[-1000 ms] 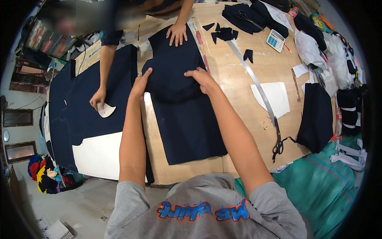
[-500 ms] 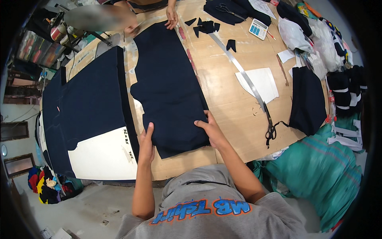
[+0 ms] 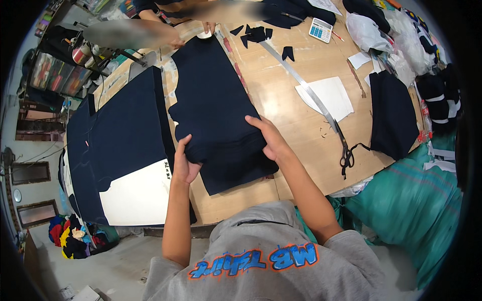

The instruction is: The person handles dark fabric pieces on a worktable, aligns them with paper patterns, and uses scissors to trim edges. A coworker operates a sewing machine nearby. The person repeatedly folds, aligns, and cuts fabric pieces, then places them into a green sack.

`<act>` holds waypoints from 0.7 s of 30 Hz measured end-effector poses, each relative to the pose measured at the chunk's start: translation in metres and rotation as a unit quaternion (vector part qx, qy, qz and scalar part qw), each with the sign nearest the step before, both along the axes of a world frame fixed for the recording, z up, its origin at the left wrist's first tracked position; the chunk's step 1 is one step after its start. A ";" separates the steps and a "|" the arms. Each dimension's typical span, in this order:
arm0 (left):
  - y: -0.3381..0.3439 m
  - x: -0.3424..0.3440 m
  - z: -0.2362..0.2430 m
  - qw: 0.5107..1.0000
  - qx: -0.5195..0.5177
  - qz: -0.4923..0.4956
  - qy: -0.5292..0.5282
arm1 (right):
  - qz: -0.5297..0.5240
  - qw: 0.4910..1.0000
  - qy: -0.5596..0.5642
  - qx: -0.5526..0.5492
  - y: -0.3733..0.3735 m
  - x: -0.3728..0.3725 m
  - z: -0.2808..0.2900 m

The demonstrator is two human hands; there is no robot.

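A stack of dark navy cut fabric (image 3: 213, 90) lies lengthwise in the middle of the table. My left hand (image 3: 186, 163) grips its near left edge, thumb on top and fingers underneath. On the opposite edge my right hand (image 3: 271, 139) holds the layers the same way. Between my hands the upper layers are bunched and raised, and a flat lower part (image 3: 233, 175) shows nearer to me. At the far end another person's hand (image 3: 210, 26) rests by a small white object (image 3: 205, 34) on the fabric.
Left of the stack, more navy fabric (image 3: 128, 120) lies beside a white pattern board (image 3: 135, 200). To the right are a metal ruler (image 3: 301, 80), black scissors (image 3: 345, 155), a white paper pattern (image 3: 334, 98), a calculator (image 3: 320, 30) and a folded navy piece (image 3: 394, 115). Green sacks (image 3: 406, 205) stand beyond the edge.
Both my hands have moved away from me, lifting and bunching the upper layers so lower fabric shows. The other person's hand now has a white object at the far end.
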State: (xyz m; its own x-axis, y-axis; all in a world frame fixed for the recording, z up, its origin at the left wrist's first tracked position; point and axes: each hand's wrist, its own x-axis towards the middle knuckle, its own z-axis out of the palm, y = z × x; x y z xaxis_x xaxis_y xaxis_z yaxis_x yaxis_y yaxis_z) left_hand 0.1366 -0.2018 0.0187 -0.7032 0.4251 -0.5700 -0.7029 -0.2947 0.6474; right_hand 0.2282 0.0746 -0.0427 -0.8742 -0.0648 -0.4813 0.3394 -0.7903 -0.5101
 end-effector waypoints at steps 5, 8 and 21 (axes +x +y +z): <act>0.018 0.008 0.001 0.994 0.086 0.071 -0.007 | 0.032 0.993 0.054 -0.095 -0.001 0.000 0.003; 0.024 0.021 -0.005 0.988 0.117 0.089 -0.037 | -0.003 0.992 0.020 -0.121 -0.012 0.007 -0.024; 0.012 0.039 -0.024 0.977 0.157 0.120 -0.085 | -0.070 0.987 0.034 -0.142 -0.039 0.005 -0.021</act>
State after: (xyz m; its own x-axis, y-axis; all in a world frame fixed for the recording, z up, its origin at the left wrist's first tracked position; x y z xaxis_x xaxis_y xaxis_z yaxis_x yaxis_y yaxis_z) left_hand 0.1756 -0.1901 -0.0049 -0.7101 0.4331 -0.5551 -0.6791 -0.6294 0.3777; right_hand 0.2328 0.0355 -0.0633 -0.9136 -0.0651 -0.4015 0.1899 -0.9412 -0.2795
